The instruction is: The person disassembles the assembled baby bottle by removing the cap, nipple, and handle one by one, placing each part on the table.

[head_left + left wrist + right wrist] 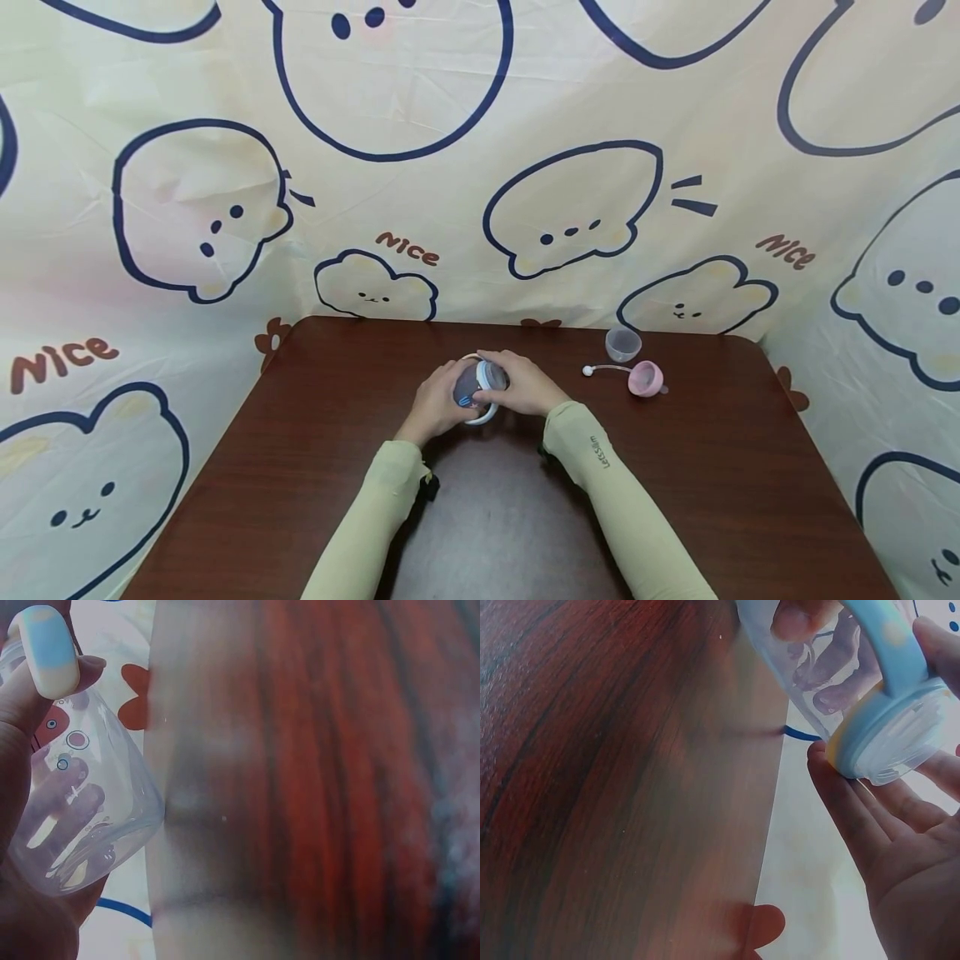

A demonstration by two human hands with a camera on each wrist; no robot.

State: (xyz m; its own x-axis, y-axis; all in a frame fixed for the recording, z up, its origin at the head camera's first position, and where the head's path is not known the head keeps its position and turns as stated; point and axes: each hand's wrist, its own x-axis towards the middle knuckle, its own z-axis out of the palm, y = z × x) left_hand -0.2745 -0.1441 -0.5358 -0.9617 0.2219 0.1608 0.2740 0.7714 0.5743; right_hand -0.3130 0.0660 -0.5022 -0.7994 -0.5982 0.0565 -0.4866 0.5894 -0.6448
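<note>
Both hands hold a clear baby bottle (467, 385), tilted above the table, its threaded neck toward the right. My left hand (437, 402) grips the bottle's body; in the left wrist view its fingers show through the transparent wall (124, 799). Around the neck sits a light blue and cream handle ring (901, 656) with two loop handles. My right hand (527, 385) holds this ring, fingers along one side and thumb opposite. Right of the hands lies a pink bottle lid (645, 379) with a straw ending in a white ball (588, 371). A clear cap (622, 343) stands behind it.
The dark brown wooden table (300, 517) spans the space under both arms. A cream cloth (450, 192) printed with cartoon bears hangs behind the table and at both sides.
</note>
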